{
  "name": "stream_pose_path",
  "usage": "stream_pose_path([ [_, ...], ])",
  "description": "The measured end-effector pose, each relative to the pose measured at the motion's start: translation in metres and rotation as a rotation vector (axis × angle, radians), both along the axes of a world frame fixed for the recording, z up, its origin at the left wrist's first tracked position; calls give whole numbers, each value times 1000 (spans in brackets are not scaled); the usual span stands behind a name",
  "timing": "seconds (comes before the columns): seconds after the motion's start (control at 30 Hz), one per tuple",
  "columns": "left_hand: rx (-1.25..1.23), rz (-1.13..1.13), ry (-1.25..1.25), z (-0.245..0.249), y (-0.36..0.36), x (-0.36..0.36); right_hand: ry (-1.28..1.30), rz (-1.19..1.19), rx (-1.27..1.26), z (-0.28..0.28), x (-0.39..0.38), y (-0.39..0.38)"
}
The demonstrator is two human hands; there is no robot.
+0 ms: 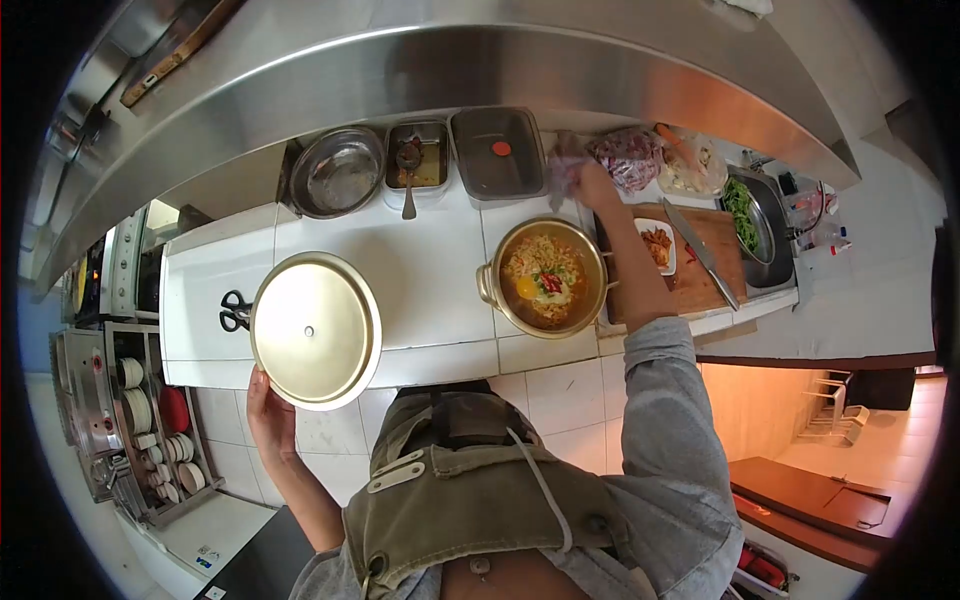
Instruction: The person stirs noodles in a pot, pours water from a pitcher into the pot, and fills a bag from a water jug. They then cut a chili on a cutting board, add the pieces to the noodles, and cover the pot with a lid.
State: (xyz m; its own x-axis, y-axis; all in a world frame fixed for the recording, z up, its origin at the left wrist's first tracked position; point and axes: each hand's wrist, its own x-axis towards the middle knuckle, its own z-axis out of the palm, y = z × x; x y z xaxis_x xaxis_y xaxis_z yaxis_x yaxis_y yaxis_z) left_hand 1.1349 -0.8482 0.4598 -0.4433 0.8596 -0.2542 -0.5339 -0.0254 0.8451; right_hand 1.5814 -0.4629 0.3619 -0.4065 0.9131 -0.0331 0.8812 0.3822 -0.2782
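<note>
My left hand (270,412) grips the near-left rim of a round golden pot lid (315,330), which reaches over the counter's front edge. My right hand (597,188) stretches to the back of the counter, its fingers closed on a crumpled, greyish cloth-like piece (566,168) that is blurred. Below that arm, on its left, an open golden pot (490,290) contains noodles (545,265) topped with an egg yolk (526,287) and red pepper slices (550,281). Black-handled scissors (235,311) lie partly under the lid.
A cutting board (705,240) bears a knife (704,256) and a white dish (669,262) of red food. Behind stand a steel bowl (338,172), a sauce container with a spoon (409,200), a dark tub (497,155) and bagged food (628,158). Greens (738,208) sit by the sink (772,265).
</note>
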Motion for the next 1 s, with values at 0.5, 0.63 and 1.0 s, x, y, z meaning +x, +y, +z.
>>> stream_pose_path([
  [0.5,-18,-80,-32,-9,18,-7,1700,-471,-240,167,-67,-239],
  [0.63,-20,-122,-58,-10,22,-10,1065,-455,-203,79,-97,-240],
  [1.0,-30,-168,-99,-11,21,-38,487,-721,153,67,-152,-200],
])
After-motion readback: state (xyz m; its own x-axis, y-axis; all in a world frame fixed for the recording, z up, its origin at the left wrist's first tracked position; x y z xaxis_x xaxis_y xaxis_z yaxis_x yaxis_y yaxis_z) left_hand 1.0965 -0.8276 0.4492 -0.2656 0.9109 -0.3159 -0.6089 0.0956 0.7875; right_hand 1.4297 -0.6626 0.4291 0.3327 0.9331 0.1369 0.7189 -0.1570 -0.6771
